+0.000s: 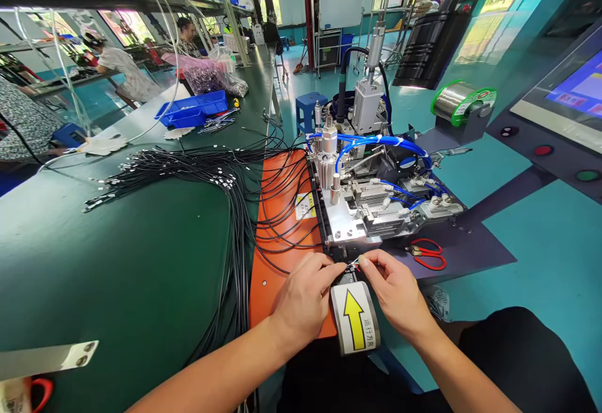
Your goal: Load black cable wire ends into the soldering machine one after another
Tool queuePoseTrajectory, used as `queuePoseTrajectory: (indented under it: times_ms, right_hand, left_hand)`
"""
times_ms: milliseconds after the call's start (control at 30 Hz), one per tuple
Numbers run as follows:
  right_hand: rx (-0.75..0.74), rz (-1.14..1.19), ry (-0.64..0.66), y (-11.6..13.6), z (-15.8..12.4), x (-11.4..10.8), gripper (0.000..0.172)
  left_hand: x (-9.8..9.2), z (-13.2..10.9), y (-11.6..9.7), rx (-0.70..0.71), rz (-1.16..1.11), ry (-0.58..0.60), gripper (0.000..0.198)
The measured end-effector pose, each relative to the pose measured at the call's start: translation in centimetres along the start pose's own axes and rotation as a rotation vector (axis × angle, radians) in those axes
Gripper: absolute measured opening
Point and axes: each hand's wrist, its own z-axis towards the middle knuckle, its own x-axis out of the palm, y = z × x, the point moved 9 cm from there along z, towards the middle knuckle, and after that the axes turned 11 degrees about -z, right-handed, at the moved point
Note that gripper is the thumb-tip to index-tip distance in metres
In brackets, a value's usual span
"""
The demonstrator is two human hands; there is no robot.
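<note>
My left hand [308, 297] is pinched on the end of a black cable at the front edge of the machine [348, 219]. Close beside it, my right hand [392, 287] has thumb and forefinger closed on the thin coloured wires [355, 264] at that cable's end. Both hands are just above a curved guard [355, 319] with a yellow arrow label. Several black cables [282, 212] lie across the orange plate [263, 284] left of the machine, their ends along its edge. The fingers partly hide the wire tips.
A thick bundle of black cables [239, 237] runs over the green table [155, 262]. Red-handled scissors [427, 253] lie right of the machine, below a solder spool [463, 103]. A control panel [555, 125] stands at right. Blue trays [192, 107] and people sit farther back.
</note>
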Motion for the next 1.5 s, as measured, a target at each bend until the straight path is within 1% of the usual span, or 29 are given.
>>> queuePoseTrajectory:
  times_ms: [500,967,1500]
  right_hand:
    - [0.008,-0.008,-0.012,0.10,0.13,0.08,0.033]
    - [0.016,0.023,-0.019,-0.13,-0.18,0.39,0.033]
    - [0.035,0.021,-0.030,-0.26,-0.17,0.52,0.033]
  left_hand:
    - [-0.15,0.29,-0.14,0.012,0.016,-0.023,0.030]
    - [0.09,0.27,-0.19,0.011,0.027,-0.018,0.026]
    - [0.20,0.32,-0.26,0.011,0.084,0.000,0.026]
